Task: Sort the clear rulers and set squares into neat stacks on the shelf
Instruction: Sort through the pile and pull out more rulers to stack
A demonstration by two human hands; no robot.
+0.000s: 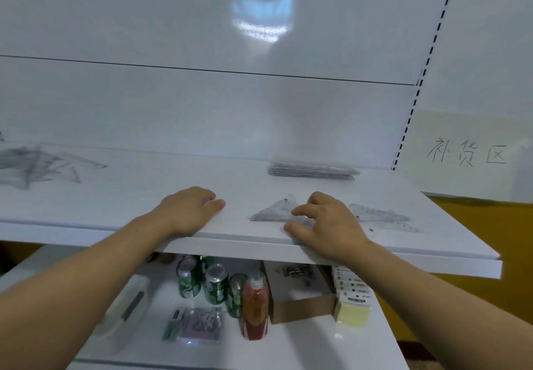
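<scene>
A clear set square (275,210) lies flat near the front edge of the white shelf (138,196). My right hand (326,222) rests on its right part with the fingers bent over it. My left hand (187,211) lies on the bare shelf to the left of it, fingers loosely curled, holding nothing. More clear set squares and a ruler (380,216) lie to the right of my right hand. A neat stack of clear rulers (313,167) sits at the back of the shelf. An untidy pile of clear rulers and set squares (40,165) lies at the far left.
On the lower shelf stand green cans (202,280), a red bottle (255,306), an open cardboard box (300,291), yellow sticky-note pads (353,300), a clear tray (127,306) and a packet (199,323). A paper sign with handwriting (467,153) hangs at the right.
</scene>
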